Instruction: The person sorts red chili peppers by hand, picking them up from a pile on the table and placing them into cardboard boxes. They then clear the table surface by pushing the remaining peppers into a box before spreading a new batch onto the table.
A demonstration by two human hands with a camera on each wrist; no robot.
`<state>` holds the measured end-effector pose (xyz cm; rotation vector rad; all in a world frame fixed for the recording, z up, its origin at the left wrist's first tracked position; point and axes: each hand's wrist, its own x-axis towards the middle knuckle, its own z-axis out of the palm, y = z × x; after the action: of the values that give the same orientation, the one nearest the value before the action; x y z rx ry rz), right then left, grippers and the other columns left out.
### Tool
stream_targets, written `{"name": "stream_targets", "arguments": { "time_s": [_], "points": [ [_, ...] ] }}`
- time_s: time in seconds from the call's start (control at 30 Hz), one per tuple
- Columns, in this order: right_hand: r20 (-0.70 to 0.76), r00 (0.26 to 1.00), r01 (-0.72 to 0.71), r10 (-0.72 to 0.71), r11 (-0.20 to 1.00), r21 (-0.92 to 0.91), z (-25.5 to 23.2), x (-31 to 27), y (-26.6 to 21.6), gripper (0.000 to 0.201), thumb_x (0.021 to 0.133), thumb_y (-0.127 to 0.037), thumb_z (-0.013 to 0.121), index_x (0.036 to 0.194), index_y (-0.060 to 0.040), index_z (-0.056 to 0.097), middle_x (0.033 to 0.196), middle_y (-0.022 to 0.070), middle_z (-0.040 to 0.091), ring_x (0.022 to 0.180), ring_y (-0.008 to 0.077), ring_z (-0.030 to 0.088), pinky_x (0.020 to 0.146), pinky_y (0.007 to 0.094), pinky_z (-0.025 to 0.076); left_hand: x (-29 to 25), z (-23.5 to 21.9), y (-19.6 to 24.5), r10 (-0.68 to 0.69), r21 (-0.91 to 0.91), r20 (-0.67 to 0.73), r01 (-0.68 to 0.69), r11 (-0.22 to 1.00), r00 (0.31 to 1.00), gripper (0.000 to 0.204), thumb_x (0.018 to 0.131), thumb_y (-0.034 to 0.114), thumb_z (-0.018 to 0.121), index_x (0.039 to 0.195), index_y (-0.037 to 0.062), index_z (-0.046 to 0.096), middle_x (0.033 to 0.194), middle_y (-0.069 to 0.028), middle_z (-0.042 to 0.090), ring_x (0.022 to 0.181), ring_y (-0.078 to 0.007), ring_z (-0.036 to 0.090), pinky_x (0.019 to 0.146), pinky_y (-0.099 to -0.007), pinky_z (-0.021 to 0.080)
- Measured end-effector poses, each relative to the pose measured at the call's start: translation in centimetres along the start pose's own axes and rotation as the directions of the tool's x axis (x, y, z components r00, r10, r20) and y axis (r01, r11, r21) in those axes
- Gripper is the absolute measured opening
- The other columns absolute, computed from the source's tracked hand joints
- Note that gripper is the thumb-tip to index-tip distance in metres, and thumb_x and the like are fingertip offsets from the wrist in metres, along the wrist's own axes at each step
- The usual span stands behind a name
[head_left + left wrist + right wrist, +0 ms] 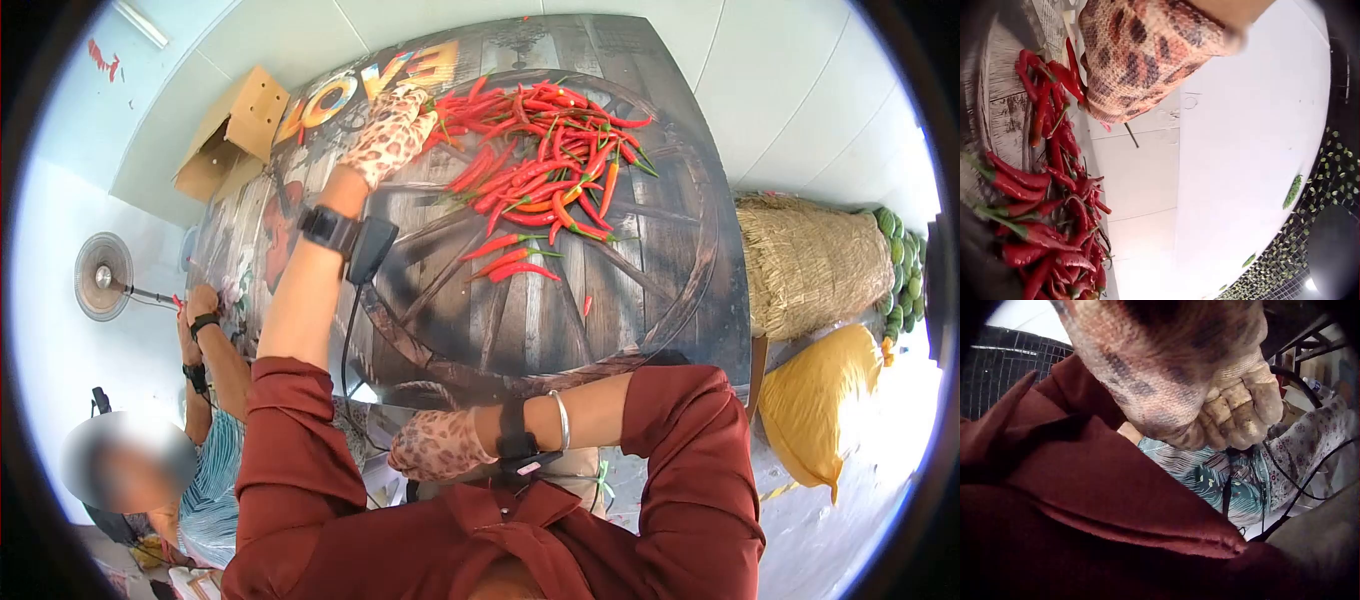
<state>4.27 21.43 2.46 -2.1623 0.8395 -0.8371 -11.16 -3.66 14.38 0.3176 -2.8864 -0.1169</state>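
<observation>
My left hand, in a leopard-print glove, is at the left edge of a pile of red chili peppers on the table. In the left wrist view the gloved left hand grips a chili pepper, whose thin green stem sticks out below the glove. The rest of that pepper is mostly hidden. Other red chilies lie beside it. My right hand, gloved alike, hangs below the table's front edge. In the right wrist view its fingers are loosely curled, with nothing in them.
The dark table has a wheel print. Three chilies lie apart from the pile. A cardboard box stands at the back left, near a fan and another person. A yellow sack is on the right.
</observation>
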Motion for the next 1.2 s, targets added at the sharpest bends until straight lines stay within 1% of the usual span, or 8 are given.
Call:
{"name": "stream_targets", "arguments": {
  "time_s": [0.1,0.27,0.4,0.7,0.8,1.03,1.17,1.2],
  "points": [
    [-0.019,1.000,0.019,-0.017,0.996,0.091,0.0,-0.1,0.4,0.012,0.077,-0.018,0.059,0.082,-0.0071,0.058,0.074,0.0106,0.059,0.070,0.0312,0.059,0.063,0.0400,0.046,2.4,2.6,-2.0,-0.019,-0.180,0.108,0.038,0.983,0.994,0.038,0.093,0.028,0.049,0.121,0.0024,0.053,0.123,-0.0214,0.053,0.119,-0.0336,0.048,0.102,-0.0382,0.035],
    [-0.056,0.997,0.053,-0.050,0.997,0.064,0.7,0.2,0.7,0.015,0.075,-0.020,0.060,0.080,-0.0067,0.058,0.073,0.0112,0.059,0.071,0.0321,0.059,0.065,0.0415,0.046,4.5,3.3,-2.5,-0.005,-0.093,0.316,0.037,0.995,0.949,0.069,0.088,0.041,0.055,0.144,0.0069,0.032,0.145,-0.0198,0.036,0.134,-0.0311,0.034,0.109,-0.0358,0.027],
    [-0.017,1.000,0.007,-0.006,0.997,0.071,0.6,0.3,0.5,0.015,0.074,-0.020,0.060,0.079,-0.0066,0.057,0.074,0.0115,0.059,0.072,0.0329,0.059,0.065,0.0418,0.046,4.6,3.4,-3.2,0.030,-0.214,0.437,0.071,0.974,0.899,0.074,0.082,0.041,0.061,0.142,0.0064,0.034,0.142,-0.0207,0.039,0.131,-0.0323,0.038,0.107,-0.0372,0.030],
    [0.037,0.999,0.005,-0.007,0.997,0.071,-0.1,0.2,0.2,0.016,0.074,-0.020,0.060,0.081,-0.0072,0.057,0.076,0.0107,0.060,0.072,0.0333,0.059,0.065,0.0427,0.046,2.7,3.2,-0.7,0.033,0.001,0.256,-0.034,0.999,0.966,0.070,0.080,0.040,0.061,0.135,0.0018,0.043,0.136,-0.0209,0.046,0.125,-0.0340,0.045,0.104,-0.0375,0.037],
    [0.032,0.999,-0.004,0.002,0.999,0.034,0.1,0.2,0.3,0.016,0.075,-0.020,0.060,0.083,-0.0074,0.057,0.078,0.0107,0.060,0.073,0.0329,0.059,0.066,0.0423,0.047,1.6,2.6,0.2,-0.095,-0.099,0.315,0.133,0.986,0.944,0.075,0.080,0.044,0.064,0.136,0.0005,0.040,0.132,-0.0224,0.049,0.123,-0.0336,0.048,0.102,-0.0372,0.037],
    [0.096,0.995,-0.031,0.029,0.999,0.016,2.1,0.5,1.8,0.013,0.078,-0.017,0.059,0.086,-0.0067,0.058,0.081,0.0113,0.061,0.075,0.0310,0.060,0.066,0.0383,0.047,0.2,2.4,0.2,-0.064,-0.203,0.304,0.130,0.971,0.951,0.070,0.079,0.039,0.064,0.134,0.0000,0.043,0.134,-0.0209,0.047,0.123,-0.0329,0.047,0.103,-0.0362,0.037],
    [0.094,0.995,-0.012,0.010,1.000,0.019,1.3,0.2,1.2,0.010,0.079,-0.012,0.058,0.087,-0.0068,0.059,0.080,0.0110,0.061,0.073,0.0288,0.059,0.065,0.0368,0.046,-1.5,-0.4,0.6,-0.158,-0.082,0.222,0.180,0.980,0.962,0.069,0.079,0.038,0.065,0.133,0.0006,0.045,0.132,-0.0211,0.049,0.124,-0.0328,0.046,0.103,-0.0367,0.037],
    [0.100,0.995,-0.016,0.018,1.000,-0.020,-0.1,0.0,0.2,0.009,0.079,-0.011,0.058,0.088,-0.0070,0.059,0.080,0.0108,0.061,0.073,0.0283,0.059,0.065,0.0367,0.046,-2.1,-0.2,-0.1,-0.073,0.001,0.067,0.073,0.997,0.995,0.066,0.079,0.038,0.066,0.130,0.0003,0.048,0.128,-0.0211,0.053,0.121,-0.0331,0.049,0.101,-0.0370,0.038]
  ]
}}
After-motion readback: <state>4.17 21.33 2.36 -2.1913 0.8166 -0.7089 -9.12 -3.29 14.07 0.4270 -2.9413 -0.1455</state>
